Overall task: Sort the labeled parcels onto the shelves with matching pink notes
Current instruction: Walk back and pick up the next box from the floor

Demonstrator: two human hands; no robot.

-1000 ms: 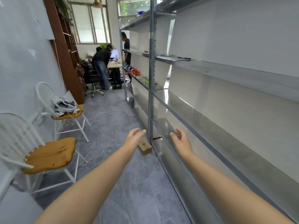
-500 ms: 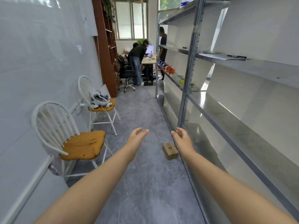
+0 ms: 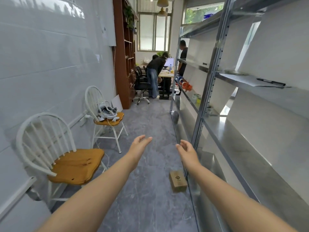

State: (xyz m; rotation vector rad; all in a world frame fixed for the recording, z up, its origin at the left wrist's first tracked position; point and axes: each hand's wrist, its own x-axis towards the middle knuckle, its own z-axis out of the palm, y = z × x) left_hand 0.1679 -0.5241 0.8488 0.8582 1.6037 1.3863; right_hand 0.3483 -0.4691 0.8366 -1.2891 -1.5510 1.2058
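Note:
A small brown cardboard parcel (image 3: 177, 181) with a dark logo lies on the grey floor, right beside the foot of the metal shelf rack (image 3: 203, 101). My left hand (image 3: 140, 145) reaches forward over the aisle, fingers apart and holding nothing. My right hand (image 3: 187, 150) is stretched out next to the rack's upright post, also open and holding nothing. Both hands hover above and beyond the parcel. No pink notes show on the shelves in this view.
Two white chairs with wooden seats (image 3: 75, 164) (image 3: 109, 120) line the left wall; the farther one carries a grey headset. A pen on paper (image 3: 270, 82) lies on an upper shelf. Tape rolls (image 3: 185, 85) sit farther down the rack. People stand at a desk (image 3: 165, 75) at the aisle's end.
The view has swung left from the rack to look down the aisle. The parcel now appears lower, under my right forearm. Both hands stay open and outstretched.

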